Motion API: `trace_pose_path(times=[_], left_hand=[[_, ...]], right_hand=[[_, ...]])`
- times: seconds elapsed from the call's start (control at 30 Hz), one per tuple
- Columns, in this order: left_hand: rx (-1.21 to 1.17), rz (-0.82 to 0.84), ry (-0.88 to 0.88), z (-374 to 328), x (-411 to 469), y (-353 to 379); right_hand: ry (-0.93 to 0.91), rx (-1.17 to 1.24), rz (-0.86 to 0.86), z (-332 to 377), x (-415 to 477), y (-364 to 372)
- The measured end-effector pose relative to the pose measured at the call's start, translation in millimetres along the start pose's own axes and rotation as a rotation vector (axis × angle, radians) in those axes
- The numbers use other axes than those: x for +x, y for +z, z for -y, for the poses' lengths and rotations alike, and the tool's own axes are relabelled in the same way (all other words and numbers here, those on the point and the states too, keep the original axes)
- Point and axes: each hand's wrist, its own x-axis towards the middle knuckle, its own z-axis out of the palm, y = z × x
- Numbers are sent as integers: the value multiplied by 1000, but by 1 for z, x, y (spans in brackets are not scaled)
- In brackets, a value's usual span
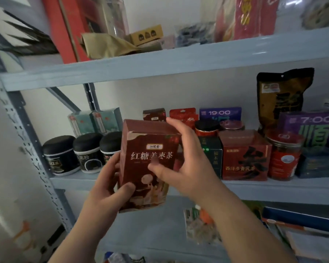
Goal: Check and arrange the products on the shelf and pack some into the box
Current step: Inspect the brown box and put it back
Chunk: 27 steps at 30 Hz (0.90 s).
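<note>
I hold a dark red tea box (141, 147) with Chinese lettering upright in front of the middle shelf (273, 184). My left hand (105, 188) grips its lower left side, thumb across the front. My right hand (186, 160) wraps its right side, fingers over the top corner and thumb on the front face. A matching dark red box (153, 114) stands at the back of the shelf behind it. No packing box is in view.
Black-lidded jars (60, 155) stand left on the middle shelf, green packs (95, 121) behind them. To the right are a red box (245, 154), a red jar (284, 156), purple boxes (311, 128) and a black pouch (282, 97). The upper shelf (160, 67) holds cartons and bags.
</note>
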Motion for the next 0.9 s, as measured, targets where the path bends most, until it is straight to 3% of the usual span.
trace_pose_path(times=[0.27, 0.43, 0.57, 0.9], left_hand=[[518, 30, 336, -20, 34, -31], [748, 8, 524, -28, 73, -50], [935, -27, 639, -22, 112, -74], [1168, 52, 325, -36, 213, -135]], right_hand=[[-121, -215, 218, 16, 53, -29], [-237, -450, 186, 13, 77, -19], [-360, -647, 45, 1, 104, 2], [-409, -984, 106, -28, 189, 41]])
